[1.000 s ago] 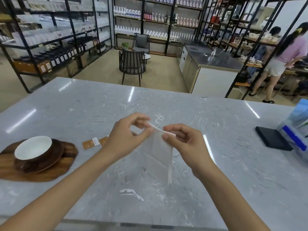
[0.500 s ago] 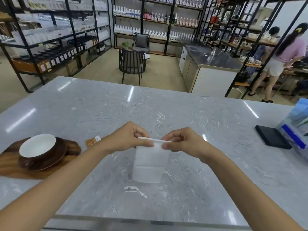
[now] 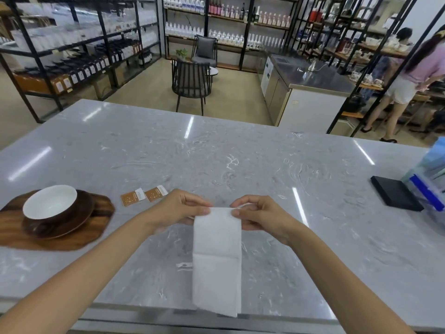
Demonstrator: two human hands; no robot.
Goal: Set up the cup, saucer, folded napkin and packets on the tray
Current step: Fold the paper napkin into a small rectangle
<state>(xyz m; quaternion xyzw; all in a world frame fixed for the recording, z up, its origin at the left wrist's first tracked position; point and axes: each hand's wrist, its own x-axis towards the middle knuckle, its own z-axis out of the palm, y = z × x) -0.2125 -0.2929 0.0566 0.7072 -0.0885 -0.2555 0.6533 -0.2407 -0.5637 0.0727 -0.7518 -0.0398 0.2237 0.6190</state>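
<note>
White creased napkin (image 3: 216, 256), long rectangle, pinched by both hands (image 3: 218, 214).

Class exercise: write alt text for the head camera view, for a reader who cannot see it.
Two bare hands, left hand and right hand, pinch the top corners of a white paper napkin above a grey marble counter. To the left, a white-lined brown cup sits on a brown saucer on a wooden tray, beside two orange packets.

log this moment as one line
left hand: pinches white paper napkin | right hand: pinches napkin | two brown packets: off wooden tray
</note>
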